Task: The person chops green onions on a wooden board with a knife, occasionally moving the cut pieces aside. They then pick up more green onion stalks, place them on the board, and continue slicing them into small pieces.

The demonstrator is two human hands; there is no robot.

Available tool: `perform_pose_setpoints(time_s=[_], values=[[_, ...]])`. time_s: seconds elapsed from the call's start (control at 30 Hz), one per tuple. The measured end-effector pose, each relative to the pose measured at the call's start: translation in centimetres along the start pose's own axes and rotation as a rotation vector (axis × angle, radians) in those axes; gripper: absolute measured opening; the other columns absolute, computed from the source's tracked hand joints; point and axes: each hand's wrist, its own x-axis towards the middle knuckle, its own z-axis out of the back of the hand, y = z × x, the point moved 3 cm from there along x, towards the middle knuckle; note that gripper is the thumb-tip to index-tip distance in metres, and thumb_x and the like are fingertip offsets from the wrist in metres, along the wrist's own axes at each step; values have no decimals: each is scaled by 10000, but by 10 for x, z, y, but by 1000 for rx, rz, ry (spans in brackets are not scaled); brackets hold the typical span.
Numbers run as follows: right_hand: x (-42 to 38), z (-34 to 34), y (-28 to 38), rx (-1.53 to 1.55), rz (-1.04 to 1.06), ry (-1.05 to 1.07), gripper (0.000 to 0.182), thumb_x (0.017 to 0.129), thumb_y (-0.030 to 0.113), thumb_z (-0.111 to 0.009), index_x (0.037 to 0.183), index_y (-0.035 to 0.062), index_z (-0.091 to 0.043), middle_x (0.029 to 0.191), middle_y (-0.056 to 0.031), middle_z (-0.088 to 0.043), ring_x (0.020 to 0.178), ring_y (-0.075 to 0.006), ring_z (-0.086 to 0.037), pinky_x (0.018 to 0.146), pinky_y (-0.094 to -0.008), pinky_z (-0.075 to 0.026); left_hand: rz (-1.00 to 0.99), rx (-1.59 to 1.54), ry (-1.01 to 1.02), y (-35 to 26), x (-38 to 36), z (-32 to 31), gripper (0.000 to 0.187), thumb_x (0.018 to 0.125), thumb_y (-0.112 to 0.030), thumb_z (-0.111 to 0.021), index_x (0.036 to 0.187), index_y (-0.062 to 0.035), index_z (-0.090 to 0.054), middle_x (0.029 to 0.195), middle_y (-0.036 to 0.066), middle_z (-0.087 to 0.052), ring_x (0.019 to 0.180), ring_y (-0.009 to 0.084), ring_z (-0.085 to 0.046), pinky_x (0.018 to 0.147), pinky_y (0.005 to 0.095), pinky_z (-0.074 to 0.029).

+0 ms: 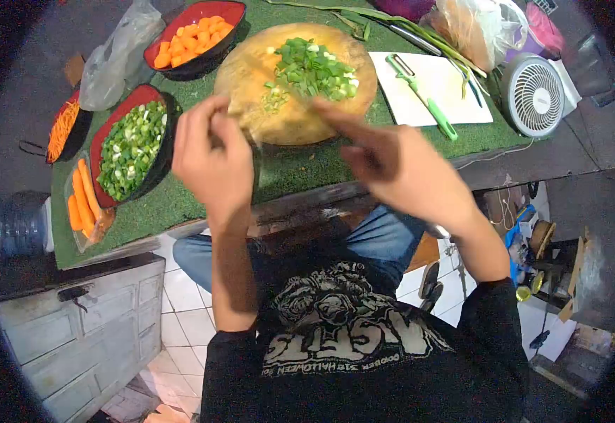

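A round wooden chopping board (247, 77) lies on the green mat, bearing a heap of chopped green onion (314, 67) and a few finer pale bits near its front. My right hand (406, 166) is closed round the dark handle of a knife (297, 95), index finger stretched along it. The blade is smeared by motion over the board. My left hand (212, 151) is at the board's front left edge with its fingers curled together; what they hold, if anything, is hidden.
Bowls of chopped green onion (131, 151), carrot chunks (191, 42) and shredded carrot (63, 132) stand to the left, near whole carrots (82, 197). On the right are a white cutting board (427, 81), a green peeler (420, 92) and a small fan (533, 95).
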Motion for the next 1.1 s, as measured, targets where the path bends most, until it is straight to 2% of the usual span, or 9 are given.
perform_pose_setpoints(time_s=[0.1, 0.13, 0.37, 0.43, 0.5, 0.6, 0.73, 0.9, 1.1], values=[[15, -20, 7, 11, 40, 147, 594, 910, 82, -580, 1483, 153, -442, 909, -304, -640, 794, -431, -649, 743, -445, -527, -46, 8, 17, -4, -2, 22, 140, 793, 88, -528, 857, 20, -633, 821, 141, -637, 738, 276, -624, 718, 348, -511], [19, -28, 3, -75, 56, 222, 577, 911, 84, -583, 1471, 144, -453, 902, -301, -635, 871, -422, -664, 775, -456, -528, -19, 27, -9, -1, -3, 26, 112, 840, 55, -550, 865, 8, -648, 821, 47, -648, 736, 128, -564, 677, 258, -455], [33, -36, -38, -116, 294, -42, 524, 878, 46, -515, 1401, 67, -490, 834, -216, -675, 745, -420, -670, 670, -478, -554, -15, 22, -16, 11, -7, 24, 128, 828, 73, -542, 869, 11, -647, 825, 53, -652, 748, 142, -581, 681, 270, -463], [36, -22, -45, -52, 202, 45, 566, 891, 6, -602, 1434, 110, -483, 1071, -238, -660, 1070, -388, -631, 906, -439, -515, -11, 10, -2, 10, -9, 21, 135, 804, 87, -534, 859, 19, -636, 825, 90, -645, 747, 205, -601, 696, 311, -485], [38, -16, -63, -32, 456, -173, 569, 911, 45, -603, 1457, 128, -466, 983, -211, -670, 865, -373, -675, 808, -407, -545, -7, -5, 6, 10, -10, 18, 143, 780, 101, -525, 849, 27, -626, 824, 127, -639, 746, 267, -621, 711, 351, -507], [45, 24, -44, 48, -24, 258, 534, 1019, 167, -503, 1534, 215, -373, 677, -59, -572, 464, -141, -514, 518, -287, -495, -57, 21, 54, 8, -8, 15, 127, 812, 80, -531, 857, 21, -634, 831, 116, -652, 750, 242, -624, 729, 342, -506], [44, 43, -53, 459, -256, 329, 522, 1040, 209, -482, 1545, 257, -355, 681, 9, -560, 506, -69, -532, 502, -230, -489, -76, 1, 113, 4, -1, 3, 127, 806, 93, -537, 862, 25, -628, 838, 123, -642, 767, 267, -634, 726, 347, -509], [44, 43, -69, 504, -142, 250, 555, 1012, 210, -544, 1538, 255, -373, 728, -11, -598, 563, -78, -548, 533, -269, -500, -136, -44, 172, -8, 10, -11, 157, 810, 90, -541, 914, 26, -639, 890, 137, -661, 823, 292, -650, 769, 359, -520], [19, 29, -74, -164, 311, -218, 539, 920, 194, -637, 1441, 283, -529, 728, -82, -631, 543, -220, -604, 531, -372, -498, -299, 32, 192, -21, 30, -24, 170, 832, 77, -560, 964, 23, -652, 971, 144, -670, 900, 303, -657, 810, 375, -521]])
